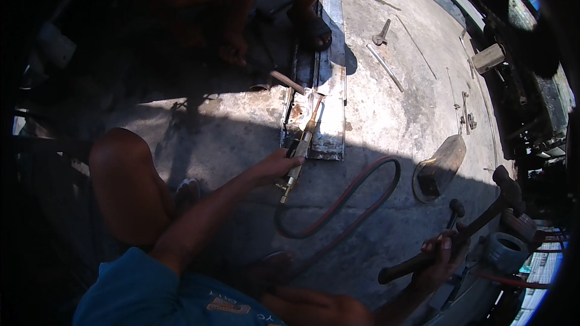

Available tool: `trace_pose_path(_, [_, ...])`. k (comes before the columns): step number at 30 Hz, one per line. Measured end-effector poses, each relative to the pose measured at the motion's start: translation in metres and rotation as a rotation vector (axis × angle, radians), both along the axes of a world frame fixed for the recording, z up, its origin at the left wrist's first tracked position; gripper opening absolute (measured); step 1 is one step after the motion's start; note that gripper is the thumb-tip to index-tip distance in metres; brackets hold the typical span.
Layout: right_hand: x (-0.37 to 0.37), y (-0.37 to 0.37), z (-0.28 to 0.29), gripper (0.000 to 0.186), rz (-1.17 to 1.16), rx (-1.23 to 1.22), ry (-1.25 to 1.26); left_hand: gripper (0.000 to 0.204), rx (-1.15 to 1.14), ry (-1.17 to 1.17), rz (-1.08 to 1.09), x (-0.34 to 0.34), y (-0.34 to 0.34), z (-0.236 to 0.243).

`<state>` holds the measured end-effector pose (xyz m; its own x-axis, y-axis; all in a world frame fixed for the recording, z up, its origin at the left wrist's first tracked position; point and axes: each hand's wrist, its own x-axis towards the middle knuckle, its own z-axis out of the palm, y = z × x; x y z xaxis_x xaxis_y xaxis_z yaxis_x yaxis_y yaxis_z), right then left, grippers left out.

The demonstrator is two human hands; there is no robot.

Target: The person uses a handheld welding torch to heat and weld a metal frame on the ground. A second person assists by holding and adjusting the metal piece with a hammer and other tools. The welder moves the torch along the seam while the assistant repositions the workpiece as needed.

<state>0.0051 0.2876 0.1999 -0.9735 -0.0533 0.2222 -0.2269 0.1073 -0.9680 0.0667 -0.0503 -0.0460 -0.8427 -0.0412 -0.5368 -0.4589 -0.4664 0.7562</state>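
My left hand (279, 166) is closed round a brass-coloured cutting torch (307, 137), its nozzle over a long battered metal channel (330, 148) in the sunlight. My right hand (443, 249), at lower right, grips the wooden handle of a large hammer (483, 219), held diagonally. A smaller hammer (457, 209) is just behind that hand; whether my fingers hold it too I cannot tell. A twin hose (396, 178) loops over the concrete below the torch. Opposite me, a co-worker's hand (234, 53) in shadow is near a bar (287, 81) that slants onto the channel.
A co-worker's sandalled foot (314, 33) stands on the channel. A wrench (380, 36), a tube (386, 69) and thin rods lie on the concrete. A metal block (441, 163), a round container (504, 253) and dark machinery (544, 108) are at the right.
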Motion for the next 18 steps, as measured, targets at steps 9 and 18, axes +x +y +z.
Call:
trace_pose_path(9, [-0.019,-0.083,-0.116,0.022,0.302,0.406,-0.366,0.027,0.001,0.078,0.033,0.011,-0.008,-0.002])
trace_pose_path(18, [-0.076,-0.164,-0.109,0.021,0.366,0.497,0.058,0.031,-0.155,0.122,-0.070,0.036,-0.014,-0.012])
